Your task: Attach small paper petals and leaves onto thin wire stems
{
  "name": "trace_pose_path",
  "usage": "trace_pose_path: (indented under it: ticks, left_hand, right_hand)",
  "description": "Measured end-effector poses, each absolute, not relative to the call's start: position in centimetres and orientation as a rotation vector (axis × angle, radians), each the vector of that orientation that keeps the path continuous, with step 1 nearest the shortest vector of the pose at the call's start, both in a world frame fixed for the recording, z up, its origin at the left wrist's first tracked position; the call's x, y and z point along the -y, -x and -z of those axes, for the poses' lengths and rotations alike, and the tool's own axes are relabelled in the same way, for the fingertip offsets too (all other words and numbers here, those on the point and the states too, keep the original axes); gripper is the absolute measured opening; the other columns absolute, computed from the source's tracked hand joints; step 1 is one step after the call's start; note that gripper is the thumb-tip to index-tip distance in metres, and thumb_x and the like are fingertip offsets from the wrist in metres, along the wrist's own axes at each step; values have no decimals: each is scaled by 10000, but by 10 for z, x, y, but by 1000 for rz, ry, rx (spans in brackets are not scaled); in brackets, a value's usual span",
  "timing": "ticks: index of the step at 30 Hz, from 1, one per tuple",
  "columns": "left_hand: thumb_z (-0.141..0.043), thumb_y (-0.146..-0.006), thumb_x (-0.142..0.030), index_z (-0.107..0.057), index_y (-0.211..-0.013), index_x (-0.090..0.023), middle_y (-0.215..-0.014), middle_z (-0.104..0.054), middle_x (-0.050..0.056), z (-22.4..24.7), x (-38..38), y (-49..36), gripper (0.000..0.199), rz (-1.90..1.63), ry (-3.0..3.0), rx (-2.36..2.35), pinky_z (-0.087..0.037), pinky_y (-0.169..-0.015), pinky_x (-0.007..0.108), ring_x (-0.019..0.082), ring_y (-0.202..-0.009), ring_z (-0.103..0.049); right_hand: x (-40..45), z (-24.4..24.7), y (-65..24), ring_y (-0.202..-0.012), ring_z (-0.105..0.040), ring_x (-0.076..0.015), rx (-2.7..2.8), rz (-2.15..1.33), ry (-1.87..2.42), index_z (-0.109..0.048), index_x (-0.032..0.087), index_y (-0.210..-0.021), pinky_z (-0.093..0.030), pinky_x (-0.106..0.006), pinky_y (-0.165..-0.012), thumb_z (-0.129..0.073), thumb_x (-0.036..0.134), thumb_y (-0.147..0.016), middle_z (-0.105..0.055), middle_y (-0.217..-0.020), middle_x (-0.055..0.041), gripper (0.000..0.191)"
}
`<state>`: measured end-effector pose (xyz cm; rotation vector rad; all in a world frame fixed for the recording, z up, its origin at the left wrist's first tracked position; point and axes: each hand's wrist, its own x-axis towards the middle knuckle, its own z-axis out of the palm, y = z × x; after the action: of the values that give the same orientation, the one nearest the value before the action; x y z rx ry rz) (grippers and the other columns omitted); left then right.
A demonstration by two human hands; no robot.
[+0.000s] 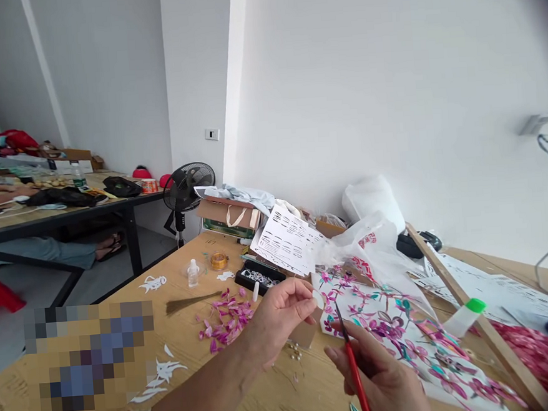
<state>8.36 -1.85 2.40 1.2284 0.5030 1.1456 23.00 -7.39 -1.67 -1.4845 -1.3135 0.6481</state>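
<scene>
Holding a thin red-handled brush (355, 369) in a closed grip, the right hand (384, 379) sits lowest and nearest, the brush's dark tip angled up toward the left hand (277, 321). That left hand has thumb and forefinger pinched together on a small white oval petal piece (318, 299), pale, flat and rounded at its free edge. The petal is raised above the wooden tabletop (210, 360), just above and to the left of the brush tip, not touching it.

Just beyond the pinch lies a white panel decorated with pink and teal flowers (395, 328), spreading away to the right under a bare wooden frame bar (479, 316). Left of the pinch, a loose scatter of magenta petals (225, 318) rests on the wood, with small white beads (293, 352) below the wrist. Farther off stand a small clear bottle (193, 272), a black tray of small pieces (260, 276) and a white plastic bag (370, 239). A black electric fan (188, 189) stands on the floor by the white wall.
</scene>
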Motion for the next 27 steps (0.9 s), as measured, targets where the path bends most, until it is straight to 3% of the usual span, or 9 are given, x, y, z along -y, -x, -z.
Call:
trace_pose_path:
  ticks: [3, 8, 12, 16, 21, 27]
  left_hand:
    - [-622, -704, -316, -519, -699, -129, -969, -535, 57, -25, 21, -84, 213, -1114, -1223, -477, -388, -649, 219, 96, -722, -487]
    - [-631, -695, -337, -517, -680, -127, -933, -574, 73, -25, 22, -88, 239, -1045, -1212, -398, -376, -645, 222, 126, -768, -511]
    - [-647, -674, -358, -501, -660, -126, -936, -572, 68, -23, 21, -88, 274, -1042, -1182, -422, -378, -618, 218, 86, -652, -489]
    - [-628, -696, -338, -517, -696, -131, -988, -554, 77, -21, 18, -86, 235, -1085, -1201, -432, -393, -645, 218, 114, -751, -508]
    - [-614, -711, -321, -528, -692, -131, -899, -517, 41, -25, 14, -81, 210, -1203, -1260, -477, -396, -603, 201, 92, -702, -482]
    - [-621, -700, -338, -523, -691, -131, -834, -505, 25, -27, 10, -80, 230, -1227, -1262, -506, -410, -593, 203, 86, -665, -494]
  right_hand:
    - [72, 19, -227, -443, -440, -109, 1247, -737, 1451, -642, 187, -913, -358, -222, -405, -732, 451, -514, -512, -527, 49, 486]
    - [74, 11, -214, -469, -444, -95, 1233, -830, 1278, -557, 199, -1015, -359, -196, -416, -657, 391, -644, -497, -553, 58, 430]
    - [67, 11, -218, -406, -456, -89, 1164, -1010, 1188, -453, 218, -850, -352, -192, -375, -675, 408, -625, -526, -519, 66, 369]
    - [60, 18, -226, -372, -486, -114, 1067, -1042, 1270, -385, 227, -732, -320, -193, -334, -677, 483, -587, -530, -465, 60, 414]
    - [68, 8, -226, -383, -409, -83, 1159, -1000, 1402, -449, 207, -676, -321, -207, -374, -605, 554, -633, -509, -506, 48, 383]
    - [77, -4, -224, -458, -413, -110, 1367, -952, 1444, -520, 188, -604, -343, -229, -462, -494, 620, -684, -470, -488, 23, 440]
